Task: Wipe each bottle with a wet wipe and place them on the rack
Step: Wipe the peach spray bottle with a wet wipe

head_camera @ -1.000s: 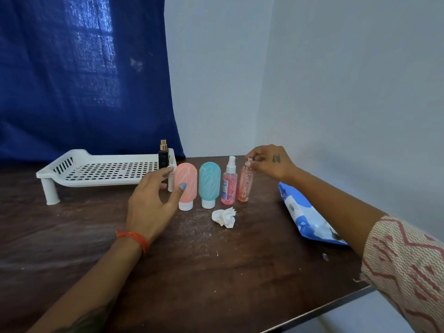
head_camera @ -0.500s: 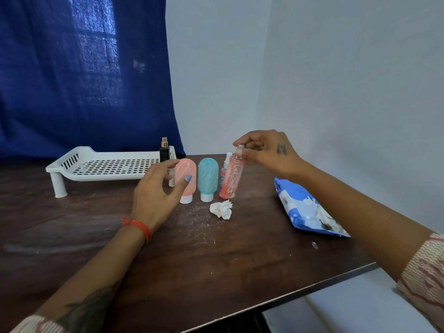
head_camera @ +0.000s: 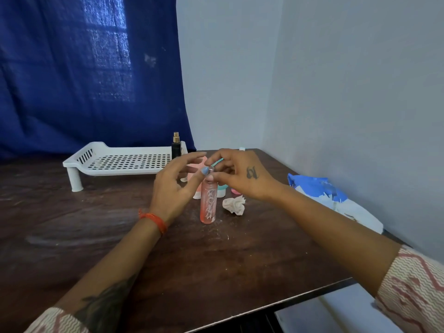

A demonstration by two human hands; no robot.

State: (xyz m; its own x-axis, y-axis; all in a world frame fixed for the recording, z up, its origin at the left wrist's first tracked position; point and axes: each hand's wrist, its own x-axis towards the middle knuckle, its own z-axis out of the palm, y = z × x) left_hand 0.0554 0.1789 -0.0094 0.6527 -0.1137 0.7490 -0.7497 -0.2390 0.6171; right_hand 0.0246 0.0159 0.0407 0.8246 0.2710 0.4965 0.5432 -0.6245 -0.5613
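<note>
- Right hand (head_camera: 242, 175) is pinching the cap end of the orange spray bottle (head_camera: 208, 203) with curled fingertips, holding it upright, base at or just over the table (head_camera: 216, 272); cannot tell if the base is touching.
- Left hand (head_camera: 173, 188) is sitting at 9 o'clock of that bottle, fingers spread and loosely bent, gripping nothing; its thumb tip is lying against the bottle's neck just under the cap.
- Crumpled wet wipe (head_camera: 235, 205) is lying on the table at 3 o'clock of the orange spray bottle, near but apart, under the right hand's wrist side.
- Pink tube bottle (head_camera: 197, 169) and teal tube bottle (head_camera: 221, 190) are standing cap-down behind the hands at 12 o'clock of the held bottle, mostly hidden by the fingers.
- A pink spray bottle (head_camera: 236, 190) is barely showing under the right hand; only its base and a white cap tip are peeking out.
- White rack (head_camera: 125, 162) is standing on legs at 10 o'clock of the hands, well apart from the held bottle.
- Black bottle with gold top (head_camera: 176, 146) is standing upright at the rack's right end; cannot tell whether it is on the rack or just beside it.
- Blue-white wipes pack (head_camera: 329, 195) is lying at 3 o'clock by the wall (head_camera: 348, 92).
- Blue curtain (head_camera: 84, 73) is hanging at 11 o'clock behind the rack.
</note>
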